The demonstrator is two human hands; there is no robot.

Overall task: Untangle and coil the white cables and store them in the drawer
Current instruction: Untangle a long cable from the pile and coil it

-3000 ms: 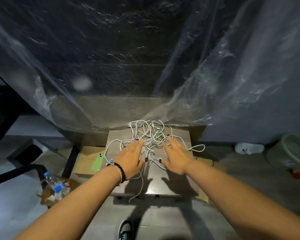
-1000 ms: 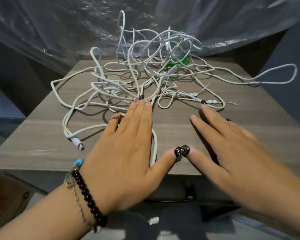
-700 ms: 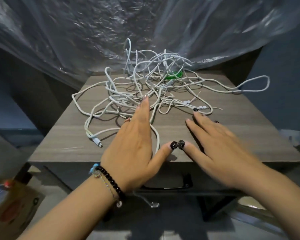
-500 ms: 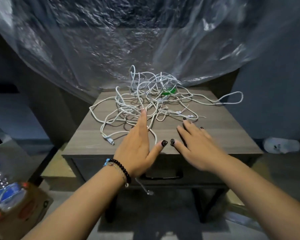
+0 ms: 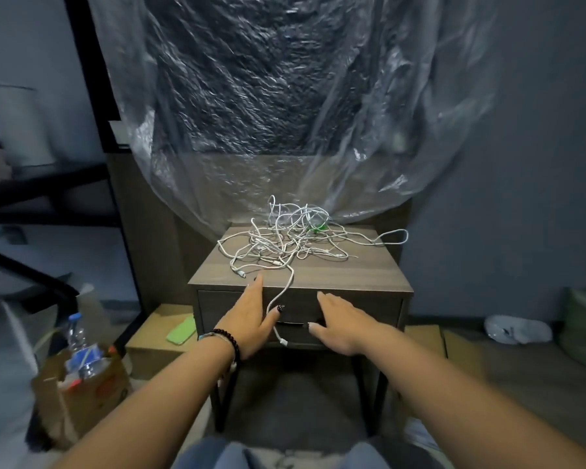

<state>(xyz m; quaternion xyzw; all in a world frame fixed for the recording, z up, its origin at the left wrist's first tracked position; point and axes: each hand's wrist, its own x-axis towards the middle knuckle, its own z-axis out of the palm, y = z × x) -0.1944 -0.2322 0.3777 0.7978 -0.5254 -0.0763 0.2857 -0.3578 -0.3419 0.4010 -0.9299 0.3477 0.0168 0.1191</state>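
A tangle of white cables (image 5: 285, 242) lies on the top of a small grey wooden nightstand (image 5: 352, 275), with a green item (image 5: 317, 227) in it at the back. One cable end hangs over the front edge, down past the closed drawer (image 5: 369, 308) and its dark handle (image 5: 296, 323). My left hand (image 5: 247, 319) is held flat with straight fingers in front of the drawer's left half, fingertips at the top edge. My right hand (image 5: 339, 324) is spread open in front of the drawer's middle. Neither hand holds anything.
Clear plastic sheeting (image 5: 285, 113) hangs behind the nightstand over something dark. A cardboard box (image 5: 82, 390) with a water bottle (image 5: 77, 336) stands at the lower left. A green phone (image 5: 181, 330) lies on a box left of the nightstand. A white shoe (image 5: 516, 330) is on the floor at right.
The view has pulled back and up from the nightstand. Both hands have slid off the tabletop and now hover in front of the drawer. The cables have not moved.
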